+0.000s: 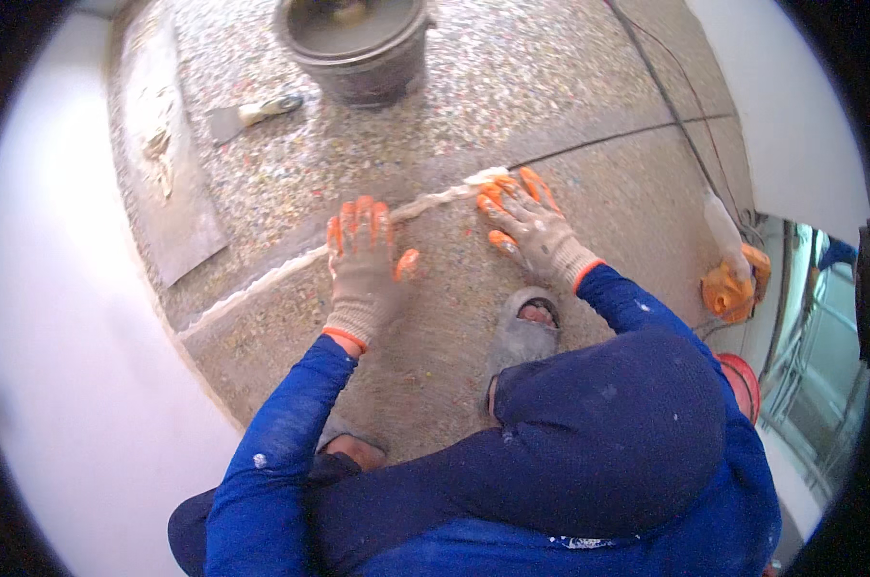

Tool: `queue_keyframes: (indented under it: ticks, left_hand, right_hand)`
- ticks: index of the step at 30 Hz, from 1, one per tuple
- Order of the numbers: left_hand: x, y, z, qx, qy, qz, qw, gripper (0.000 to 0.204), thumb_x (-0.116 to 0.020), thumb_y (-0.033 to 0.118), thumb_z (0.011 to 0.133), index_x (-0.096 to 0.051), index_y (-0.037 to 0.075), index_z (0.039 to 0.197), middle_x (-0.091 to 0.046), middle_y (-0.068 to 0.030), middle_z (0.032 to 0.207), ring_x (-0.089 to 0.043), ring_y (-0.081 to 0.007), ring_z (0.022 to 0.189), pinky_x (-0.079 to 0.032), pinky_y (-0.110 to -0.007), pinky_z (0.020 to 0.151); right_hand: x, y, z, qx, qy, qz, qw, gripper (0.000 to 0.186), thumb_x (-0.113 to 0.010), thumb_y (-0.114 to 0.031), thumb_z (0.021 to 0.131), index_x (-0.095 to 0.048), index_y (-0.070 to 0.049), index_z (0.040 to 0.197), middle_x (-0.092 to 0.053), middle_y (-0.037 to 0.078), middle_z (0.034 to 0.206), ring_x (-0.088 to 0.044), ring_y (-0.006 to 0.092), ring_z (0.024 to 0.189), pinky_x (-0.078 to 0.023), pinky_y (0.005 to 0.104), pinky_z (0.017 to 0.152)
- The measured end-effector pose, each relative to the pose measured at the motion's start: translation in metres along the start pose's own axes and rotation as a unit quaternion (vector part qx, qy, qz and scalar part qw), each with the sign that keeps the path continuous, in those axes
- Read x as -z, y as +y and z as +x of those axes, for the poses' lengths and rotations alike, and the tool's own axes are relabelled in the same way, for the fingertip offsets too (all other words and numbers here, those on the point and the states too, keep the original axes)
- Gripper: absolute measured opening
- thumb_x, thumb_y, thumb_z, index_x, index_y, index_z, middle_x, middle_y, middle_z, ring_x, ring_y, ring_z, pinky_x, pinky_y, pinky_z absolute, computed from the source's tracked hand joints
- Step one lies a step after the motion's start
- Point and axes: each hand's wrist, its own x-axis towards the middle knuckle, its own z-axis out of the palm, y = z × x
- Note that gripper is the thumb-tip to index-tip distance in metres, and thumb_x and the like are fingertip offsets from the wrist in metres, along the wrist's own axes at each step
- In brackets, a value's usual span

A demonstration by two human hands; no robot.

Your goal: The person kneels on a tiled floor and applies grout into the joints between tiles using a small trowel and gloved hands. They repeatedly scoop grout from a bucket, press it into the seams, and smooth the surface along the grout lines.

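My left hand [360, 264], in a pale knit glove with orange fingertips, is open, fingers stretched out and thumb apart. It lies over or just above the speckled floor [425, 332], beside a line of whitish paste [262, 285]. The paste follows a seam across the floor from the left wall. My right hand [531, 223], gloved alike, has its fingers spread near the paste's right end, apparently touching it. Neither hand shows a tool. Past the right hand the seam [598, 140] runs on as a dark line.
A dark bucket [382, 82] of greyish liquid stands ahead. Left of it lie a putty knife [252, 116] and a grey board [187, 236] smeared with paste. White walls [50, 288] bound the floor. At right are cables [671, 106], an orange power tool [733, 288] and a red object [740, 383].
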Motion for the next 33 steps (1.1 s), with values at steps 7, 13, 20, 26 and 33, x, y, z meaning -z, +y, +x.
queue_keyframes:
  ticks: [7,13,20,26,33]
  left_hand:
    - [-0.011,-0.022,-0.052,0.129,-0.007,0.001,0.992,0.088,-0.062,0.049,0.094,-0.031,-0.006,0.155,-0.023,-0.0275,0.164,-0.017,-0.045,0.154,-0.011,-0.058,0.124]
    - [-0.034,0.011,-0.031,0.203,-0.009,-0.01,0.979,0.086,-0.053,0.049,0.098,-0.024,-0.006,0.158,-0.016,-0.0294,0.166,-0.01,-0.0468,0.155,-0.003,-0.059,0.124]
    - [-0.033,0.01,-0.037,0.219,0.03,-0.033,0.975,0.085,-0.056,0.046,0.097,-0.025,-0.003,0.159,-0.016,-0.0286,0.166,-0.01,-0.0465,0.155,-0.004,-0.058,0.125]
    - [-0.041,0.034,-0.031,0.287,0.024,-0.016,0.958,0.085,-0.057,0.045,0.097,-0.021,0.002,0.161,-0.016,-0.0314,0.165,-0.008,-0.0497,0.154,-0.002,-0.062,0.124]
    - [-0.039,0.041,-0.033,0.284,0.031,-0.057,0.957,0.081,-0.054,0.042,0.098,-0.025,-0.003,0.158,-0.017,-0.0317,0.165,-0.009,-0.0506,0.154,-0.001,-0.061,0.124]
  right_hand:
    - [-0.015,-0.088,0.052,0.132,0.07,0.13,0.98,0.063,-0.059,-0.04,0.099,-0.044,-0.013,0.154,-0.044,0.012,0.158,-0.028,0.0285,0.154,-0.01,0.0514,0.128]
    - [-0.021,-0.099,0.087,0.106,0.013,0.071,0.992,0.068,-0.045,-0.055,0.102,-0.043,-0.011,0.154,-0.036,0.012,0.163,-0.02,0.0305,0.156,-0.006,0.051,0.128]
    - [-0.015,-0.091,0.072,0.119,0.039,0.076,0.989,0.068,-0.046,-0.054,0.102,-0.044,-0.009,0.153,-0.037,0.012,0.163,-0.021,0.0306,0.155,-0.007,0.0511,0.128]
    - [-0.009,-0.102,0.094,0.161,0.064,0.049,0.984,0.065,-0.055,-0.044,0.098,-0.045,-0.009,0.152,-0.042,0.011,0.16,-0.028,0.029,0.153,-0.009,0.0509,0.128]
    - [-0.016,-0.103,0.118,0.171,0.12,0.062,0.976,0.06,-0.059,-0.031,0.095,-0.048,-0.009,0.15,-0.045,0.01,0.158,-0.032,0.0277,0.151,-0.011,0.0503,0.128]
